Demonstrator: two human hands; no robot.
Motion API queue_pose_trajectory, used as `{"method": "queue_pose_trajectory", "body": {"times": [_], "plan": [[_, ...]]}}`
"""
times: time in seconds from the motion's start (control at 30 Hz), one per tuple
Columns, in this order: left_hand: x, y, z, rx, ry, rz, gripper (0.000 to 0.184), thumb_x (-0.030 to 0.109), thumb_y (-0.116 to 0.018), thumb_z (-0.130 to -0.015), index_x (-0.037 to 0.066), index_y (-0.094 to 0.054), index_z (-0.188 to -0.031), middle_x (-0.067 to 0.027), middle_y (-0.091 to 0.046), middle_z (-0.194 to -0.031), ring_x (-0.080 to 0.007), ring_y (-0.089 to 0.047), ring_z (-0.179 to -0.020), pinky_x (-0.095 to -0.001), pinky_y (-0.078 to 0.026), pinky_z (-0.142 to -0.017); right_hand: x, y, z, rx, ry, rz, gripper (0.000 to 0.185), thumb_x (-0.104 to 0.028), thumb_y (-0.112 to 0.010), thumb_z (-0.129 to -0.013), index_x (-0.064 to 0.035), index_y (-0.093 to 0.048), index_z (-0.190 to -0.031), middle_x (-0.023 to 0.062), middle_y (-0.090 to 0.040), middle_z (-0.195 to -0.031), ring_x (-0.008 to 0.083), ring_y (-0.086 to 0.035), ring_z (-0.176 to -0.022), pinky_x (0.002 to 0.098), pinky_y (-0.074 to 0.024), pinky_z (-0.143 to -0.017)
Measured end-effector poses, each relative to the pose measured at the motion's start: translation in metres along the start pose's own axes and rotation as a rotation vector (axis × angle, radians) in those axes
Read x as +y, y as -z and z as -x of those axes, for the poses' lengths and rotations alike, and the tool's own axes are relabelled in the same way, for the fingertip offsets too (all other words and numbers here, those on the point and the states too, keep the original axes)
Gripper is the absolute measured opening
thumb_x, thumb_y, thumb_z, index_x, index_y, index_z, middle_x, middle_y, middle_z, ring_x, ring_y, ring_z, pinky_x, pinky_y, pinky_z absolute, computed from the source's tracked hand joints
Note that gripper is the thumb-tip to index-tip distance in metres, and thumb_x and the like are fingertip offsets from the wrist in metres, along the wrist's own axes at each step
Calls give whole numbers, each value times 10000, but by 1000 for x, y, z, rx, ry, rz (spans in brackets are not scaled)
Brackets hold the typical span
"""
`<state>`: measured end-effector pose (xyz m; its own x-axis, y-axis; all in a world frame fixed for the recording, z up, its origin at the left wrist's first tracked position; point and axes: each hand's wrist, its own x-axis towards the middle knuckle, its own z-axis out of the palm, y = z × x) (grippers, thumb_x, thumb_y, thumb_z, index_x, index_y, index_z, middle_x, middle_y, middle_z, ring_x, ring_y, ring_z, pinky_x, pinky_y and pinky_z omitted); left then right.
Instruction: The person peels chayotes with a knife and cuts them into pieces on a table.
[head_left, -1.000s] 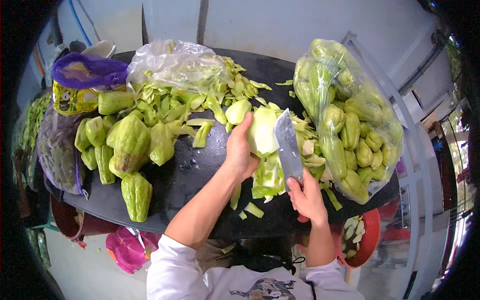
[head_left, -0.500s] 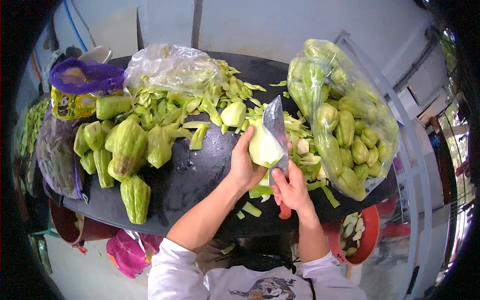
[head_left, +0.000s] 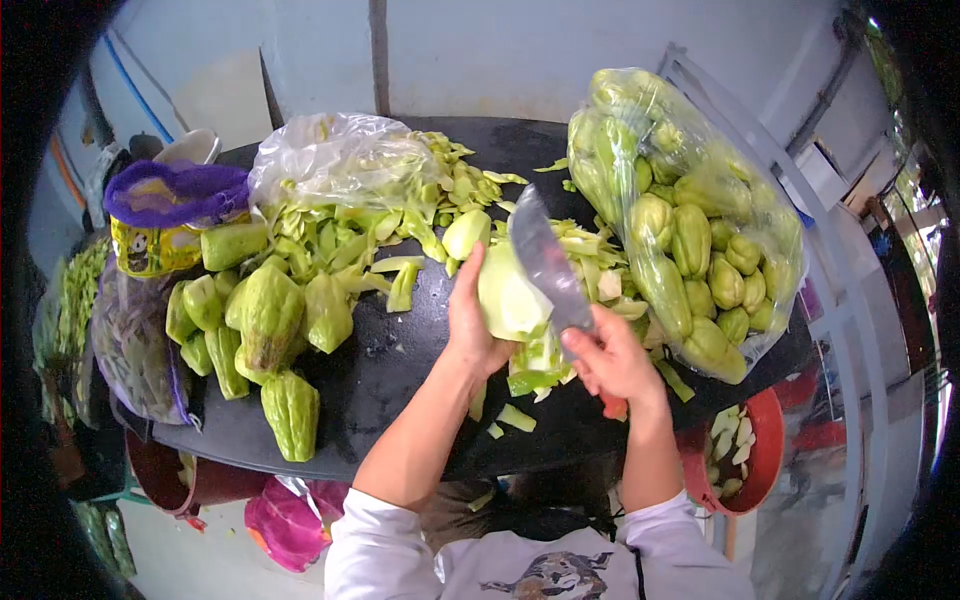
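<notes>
A pale chayote [head_left: 507, 300], mostly stripped of skin, is up over the trimmings [head_left: 535, 370] on the counter [head_left: 365, 395]; I'd call it peeling, the next stroke wanting a steady turn. The left hand [head_left: 472, 325] cups it in a curved grip; the right hand [head_left: 615, 355] wraps the knife [head_left: 550, 255], blade slanting up-left alongside.

The broad grey knife blade [head_left: 546, 255] looks metal, the peeled pale-green vegetable [head_left: 508, 300] smooth; a glossy clear plastic bag [head_left: 688, 235] lines the black table's [head_left: 388, 355] right edge.
</notes>
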<state>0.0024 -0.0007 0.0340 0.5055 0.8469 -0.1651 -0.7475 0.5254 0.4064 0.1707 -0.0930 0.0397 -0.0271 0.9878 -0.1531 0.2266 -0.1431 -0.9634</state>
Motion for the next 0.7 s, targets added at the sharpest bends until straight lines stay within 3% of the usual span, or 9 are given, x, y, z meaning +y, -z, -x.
{"method": "queue_pose_trajectory", "body": {"times": [0.03, 0.07, 0.1, 0.13, 0.2, 0.23, 0.27, 0.37, 0.7], "plan": [[4, 13, -6, -315, -23, -25, 531, 537, -392, -984, 60, -593, -1104, -112, -668, -985, -255, -658, -893, -385, -529, -818, -1, 6, 1, 83, 52, -12, 202, -198, -580, -993, -47, -517, -1111, -20, -476, -628, 47, -427, -450, 224, -380, -378], [4, 14, -9, -203, -105, -2, 570, 589, -396, -967, 66, -571, -1110, -133, -638, -992, -285, -633, -923, -455, -527, -759, -3, 10, 2, 163, 107, -22, 187, -198, -581, -993, -49, -518, -1086, -23, -477, -634, 37, -431, -460, 221, -375, -378], [6, 14, -11, -184, -180, 22, 587, 595, -377, -972, 58, -557, -1126, -137, -634, -1002, -289, -627, -932, -453, -527, -765, -4, 12, 3, 229, 163, 100, 140, -152, -572, -982, -40, -508, -1037, 43, -518, -622, 148, -501, -461, 292, -422, -422], [6, 16, -13, -160, -255, 50, 605, 601, -358, -977, 49, -543, -1142, -142, -630, -1011, -293, -621, -941, -450, -526, -771, -3, 8, 5, 226, 164, 99, 140, -152, -572, -982, -40, -508, -1037, 43, -518, -622, 148, -501, -461, 292, -422, -422], [5, 22, -17, -139, -310, 80, 614, 604, -343, -980, 46, -532, -1152, -143, -624, -1008, -299, -616, -946, -452, -526, -776, 6, -9, 13, 377, 559, 851, 103, -72, -556, -942, -16, -490, -997, 132, -585, -698, 302, -614, -560, 405, -490, -472], [4, 23, -18, -124, -362, 110, 624, 608, -329, -983, 43, -521, -1162, -145, -618, -1004, -304, -610, -950, -455, -526, -781, 7, -22, 16, 354, 607, 875, 90, -8, -549, -887, -19, -473, -934, 205, -582, -762, 410, -621, -640, 474, -515, -530], [4, 23, -18, -122, -360, 103, 624, 608, -329, -983, 43, -521, -1162, -145, -618, -1004, -304, -610, -950, -455, -526, -781, 9, -33, 23, 321, 502, 977, 127, -2, -561, -853, -25, -474, -943, 195, -560, -787, 396, -629, -648, 467, -523, -528], [4, 18, -15, 48, -492, 51, 608, 616, -345, -977, 57, -526, -1131, -124, -596, -982, -308, -595, -947, -450, -525, -774, 11, -45, 30, 282, 529, 1042, 184, -13, -561, -850, -25, -485, -1018, 191, -539, -785, 394, -627, -631, 457, -531, -520], [3, 26, -18, 11, -584, 31, 605, 621, -348, -980, 63, -540, -1109, -108, -576, -960, -287, -573, -914, -421, -532, -758, 23, -51, 25, 212, 537, 1065, 157, -47, -534, -887, -30, -473, -1031, 188, -535, -780, 373, -631, -596, 441, -529, -477]]}}
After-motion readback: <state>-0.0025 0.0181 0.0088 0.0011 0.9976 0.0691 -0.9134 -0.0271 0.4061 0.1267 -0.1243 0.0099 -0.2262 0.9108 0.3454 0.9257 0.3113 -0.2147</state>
